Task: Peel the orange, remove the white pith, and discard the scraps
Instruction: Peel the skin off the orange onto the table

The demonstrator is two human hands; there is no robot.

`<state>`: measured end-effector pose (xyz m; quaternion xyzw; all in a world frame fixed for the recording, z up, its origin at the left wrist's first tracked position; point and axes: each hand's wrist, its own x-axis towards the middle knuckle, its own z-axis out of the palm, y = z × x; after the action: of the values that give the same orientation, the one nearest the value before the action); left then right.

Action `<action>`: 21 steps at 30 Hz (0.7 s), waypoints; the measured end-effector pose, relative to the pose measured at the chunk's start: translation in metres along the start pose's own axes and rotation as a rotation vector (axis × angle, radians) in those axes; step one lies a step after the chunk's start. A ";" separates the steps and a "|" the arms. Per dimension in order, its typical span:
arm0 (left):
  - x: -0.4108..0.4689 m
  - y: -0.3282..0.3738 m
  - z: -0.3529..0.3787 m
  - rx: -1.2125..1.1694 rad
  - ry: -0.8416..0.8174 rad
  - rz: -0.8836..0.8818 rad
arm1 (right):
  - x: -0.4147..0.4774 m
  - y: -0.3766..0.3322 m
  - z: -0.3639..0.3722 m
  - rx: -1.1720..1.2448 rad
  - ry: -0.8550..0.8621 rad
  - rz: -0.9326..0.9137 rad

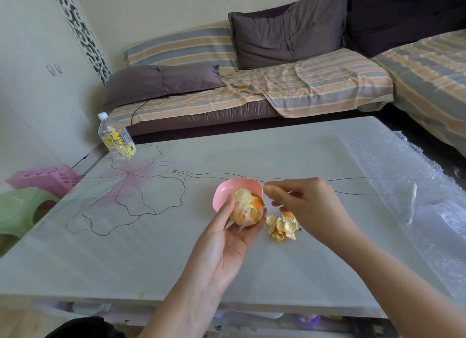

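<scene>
Near the middle of the frame our left hand (228,239) holds the orange (245,209) above the table (151,236), thumb up its left side and fingers curled under it. The fruit is mostly stripped. Pale pith covers its top and one scrap of orange skin clings to its upper right, but we cannot see its far side or its underside. Just right of it our right hand (306,202) hovers with thumb and forefinger drawn together toward the fruit. Whether they pinch a shred of pith is too small to make out. A bit of orange peel shows under that palm, mostly hidden. The peel scraps (281,228) lie heaped on the table below the right hand, just beside the orange. Behind the fruit sits a pink bowl (235,187), its near part covered by the orange, so we cannot see all of its inside. A water bottle (116,138) stands at the table's upper-left corner. Bubble wrap (403,176) covers the right end and runs out of frame. At the left edge a green stool (20,209) and a pink stool (48,178) are cut off.
</scene>
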<state>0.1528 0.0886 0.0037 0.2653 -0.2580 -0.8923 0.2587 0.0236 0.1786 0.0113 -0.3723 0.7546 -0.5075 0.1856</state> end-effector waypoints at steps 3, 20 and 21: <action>0.000 -0.003 0.000 0.016 -0.032 0.012 | -0.016 -0.014 0.001 0.054 -0.027 -0.067; 0.001 -0.007 -0.003 0.638 -0.156 0.392 | -0.027 -0.014 -0.018 -0.004 0.016 -0.294; 0.000 -0.007 -0.002 0.654 -0.156 0.409 | -0.027 -0.015 -0.020 -0.006 0.014 -0.305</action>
<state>0.1516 0.0928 -0.0023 0.2083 -0.5952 -0.7103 0.3127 0.0336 0.2087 0.0302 -0.4796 0.6922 -0.5300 0.0997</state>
